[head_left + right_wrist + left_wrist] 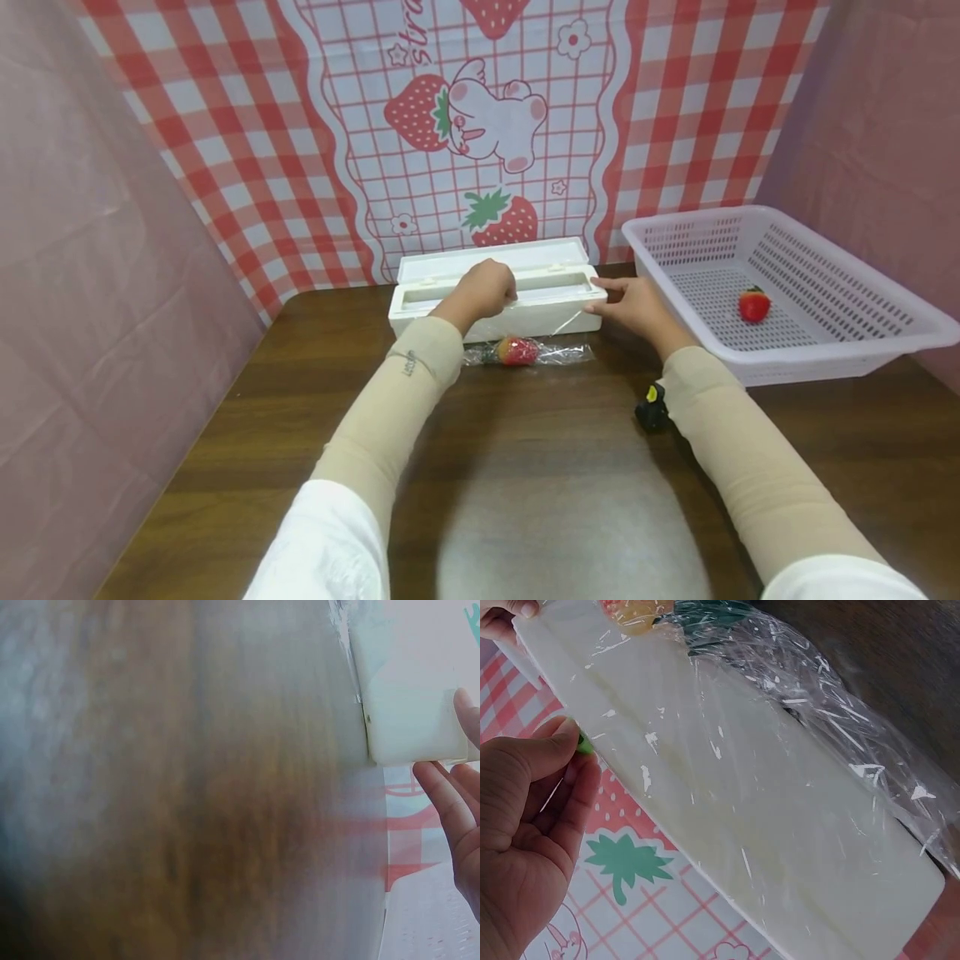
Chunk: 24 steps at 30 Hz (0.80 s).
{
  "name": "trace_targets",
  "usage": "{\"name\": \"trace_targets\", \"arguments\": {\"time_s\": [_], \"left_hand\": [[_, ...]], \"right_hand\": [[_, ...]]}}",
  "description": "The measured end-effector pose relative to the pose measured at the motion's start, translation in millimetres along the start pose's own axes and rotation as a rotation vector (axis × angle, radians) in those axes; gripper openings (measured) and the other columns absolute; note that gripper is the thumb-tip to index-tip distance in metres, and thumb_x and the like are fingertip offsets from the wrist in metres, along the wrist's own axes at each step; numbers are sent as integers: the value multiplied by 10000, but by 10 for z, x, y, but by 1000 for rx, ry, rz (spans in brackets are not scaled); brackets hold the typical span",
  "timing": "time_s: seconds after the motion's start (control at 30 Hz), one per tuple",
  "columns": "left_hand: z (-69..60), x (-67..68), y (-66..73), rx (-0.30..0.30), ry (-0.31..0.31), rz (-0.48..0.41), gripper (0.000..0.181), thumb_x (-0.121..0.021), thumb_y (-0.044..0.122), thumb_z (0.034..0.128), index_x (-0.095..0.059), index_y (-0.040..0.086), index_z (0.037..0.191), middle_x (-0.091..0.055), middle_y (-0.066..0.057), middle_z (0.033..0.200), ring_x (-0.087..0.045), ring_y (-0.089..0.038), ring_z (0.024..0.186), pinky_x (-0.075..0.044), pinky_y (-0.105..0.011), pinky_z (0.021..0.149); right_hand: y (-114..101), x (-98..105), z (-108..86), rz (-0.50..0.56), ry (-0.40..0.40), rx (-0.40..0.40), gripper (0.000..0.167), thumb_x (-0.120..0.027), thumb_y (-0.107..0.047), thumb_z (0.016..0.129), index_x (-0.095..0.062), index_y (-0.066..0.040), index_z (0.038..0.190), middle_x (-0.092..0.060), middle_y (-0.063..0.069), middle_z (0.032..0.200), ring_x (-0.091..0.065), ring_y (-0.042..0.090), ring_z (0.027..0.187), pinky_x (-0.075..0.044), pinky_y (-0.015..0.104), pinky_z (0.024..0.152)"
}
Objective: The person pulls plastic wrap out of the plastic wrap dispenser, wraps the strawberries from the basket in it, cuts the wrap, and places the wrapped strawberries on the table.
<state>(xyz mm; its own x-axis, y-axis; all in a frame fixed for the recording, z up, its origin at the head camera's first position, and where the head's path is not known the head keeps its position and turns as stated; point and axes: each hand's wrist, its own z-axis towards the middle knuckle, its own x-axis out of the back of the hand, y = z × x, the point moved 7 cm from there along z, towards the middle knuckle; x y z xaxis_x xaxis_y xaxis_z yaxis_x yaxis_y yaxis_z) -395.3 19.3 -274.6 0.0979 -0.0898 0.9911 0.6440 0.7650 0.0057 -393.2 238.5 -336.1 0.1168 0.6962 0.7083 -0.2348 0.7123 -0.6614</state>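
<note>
The white box [540,323] lies near the back edge of the bench [300,433]. The left grip [482,289] pinches a green tab [585,745] at its rim; the right grip [637,308] holds its right end. I judge the box light and stiff, the film [562,354] soft: brace both ends.

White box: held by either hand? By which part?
Yes: the right hand grips the white box by its right end. The left hand pinches a small green piece at the box's edge.

High, forward-down head view — close wrist views, same white box [534,318].
</note>
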Motion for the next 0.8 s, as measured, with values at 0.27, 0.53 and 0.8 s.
{"name": "trace_targets", "arguments": {"time_s": [0.27, 0.53, 0.8], "left_hand": [[-44, 15, -23, 9, -1, 0, 201, -629, -4, 818, -780, 96, 906, -737, -27, 955, -664, -210, 916, -515, -299, 877], [-66, 3, -71, 22, -1, -7, 200, -623, -11, 823, -776, 93, 898, -736, -31, 958, -659, -213, 917, -512, -311, 887], [-110, 3, -113, 34, -3, -28, 188, -625, -13, 826, -777, 92, 857, -738, -33, 950, -659, -211, 890, -516, -317, 876]], "right_hand": [[20, -5, 8, -6, -8, 4, 622, -796, -346, 814, -591, -86, 1341, -547, 93, 544, -538, 252, 745, -388, 245, 523], [30, -6, 14, -2, -6, -5, 623, -799, -333, 813, -587, -87, 1345, -581, 127, 586, -548, 274, 806, -400, 246, 550], [32, -9, 14, -9, -22, -14, 630, -790, -349, 821, -578, -92, 1355, -543, 93, 555, -534, 253, 725, -383, 262, 511]]}}
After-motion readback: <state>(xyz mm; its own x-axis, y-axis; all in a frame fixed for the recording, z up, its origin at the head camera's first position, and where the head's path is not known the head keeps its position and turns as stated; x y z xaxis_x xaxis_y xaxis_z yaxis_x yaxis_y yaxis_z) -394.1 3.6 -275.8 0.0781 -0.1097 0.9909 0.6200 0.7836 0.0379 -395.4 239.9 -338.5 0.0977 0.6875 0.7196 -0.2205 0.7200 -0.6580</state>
